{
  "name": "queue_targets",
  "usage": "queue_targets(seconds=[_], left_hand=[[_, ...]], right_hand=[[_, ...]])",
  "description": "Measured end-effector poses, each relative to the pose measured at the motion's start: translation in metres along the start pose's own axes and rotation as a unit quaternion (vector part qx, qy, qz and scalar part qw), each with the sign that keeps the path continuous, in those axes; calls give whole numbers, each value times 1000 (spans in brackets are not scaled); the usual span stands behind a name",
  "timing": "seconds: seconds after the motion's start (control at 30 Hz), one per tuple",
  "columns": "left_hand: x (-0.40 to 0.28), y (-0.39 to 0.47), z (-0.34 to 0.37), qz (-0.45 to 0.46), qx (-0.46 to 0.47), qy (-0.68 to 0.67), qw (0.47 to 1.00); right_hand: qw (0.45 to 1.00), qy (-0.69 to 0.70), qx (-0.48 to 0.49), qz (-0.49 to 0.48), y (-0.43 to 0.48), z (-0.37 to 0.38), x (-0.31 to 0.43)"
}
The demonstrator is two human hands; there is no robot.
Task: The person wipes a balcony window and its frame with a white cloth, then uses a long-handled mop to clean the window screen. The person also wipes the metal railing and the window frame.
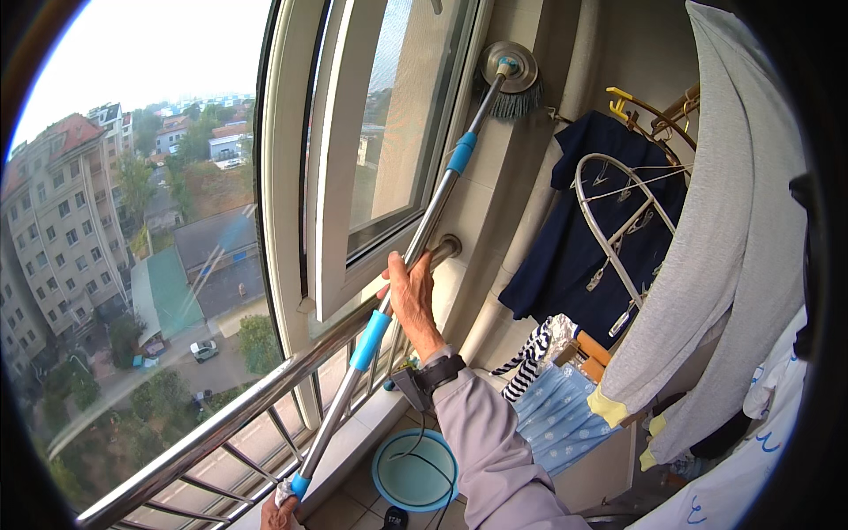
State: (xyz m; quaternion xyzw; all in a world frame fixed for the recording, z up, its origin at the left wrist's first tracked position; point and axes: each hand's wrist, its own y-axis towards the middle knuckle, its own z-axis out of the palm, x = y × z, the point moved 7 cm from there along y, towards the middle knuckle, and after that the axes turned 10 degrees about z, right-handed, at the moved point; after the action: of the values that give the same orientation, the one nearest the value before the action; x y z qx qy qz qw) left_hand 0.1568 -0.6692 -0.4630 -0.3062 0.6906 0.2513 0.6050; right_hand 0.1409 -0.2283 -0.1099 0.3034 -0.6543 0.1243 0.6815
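A telescopic metal pole [432, 218] with blue collars runs diagonally across the view. My right hand [412, 301] grips it near the middle, beside the window frame. At the bottom edge, my left hand [279, 511] holds the pole's lower end, by a blue end piece [300, 487] and some crumpled whitish material [283, 491]. My left hand is partly cut off by the picture's rim. On the pole's upper end is a round metal disc [525, 71] with a grey-green fringe [515, 105], up by the tiled wall next to the window.
A white-framed window sash [331, 199] stands at an angle above a metal railing [192, 450]. Below lies a blue-rimmed basin [414, 474] on the tiled floor, with a dark cable over it. Hanging laundry, including grey trousers [722, 199] and a navy garment [556, 258], fills the right.
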Motion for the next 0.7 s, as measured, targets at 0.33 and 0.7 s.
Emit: queue_targets(seconds=[0.33,0.7], left_hand=[[75,-191,-69,-116,84,169,975],[-52,-229,-65,-180,21,118,976]], right_hand=[[987,-21,43,153,-143,36,-192],[970,82,71,216,-193,30,-198]])
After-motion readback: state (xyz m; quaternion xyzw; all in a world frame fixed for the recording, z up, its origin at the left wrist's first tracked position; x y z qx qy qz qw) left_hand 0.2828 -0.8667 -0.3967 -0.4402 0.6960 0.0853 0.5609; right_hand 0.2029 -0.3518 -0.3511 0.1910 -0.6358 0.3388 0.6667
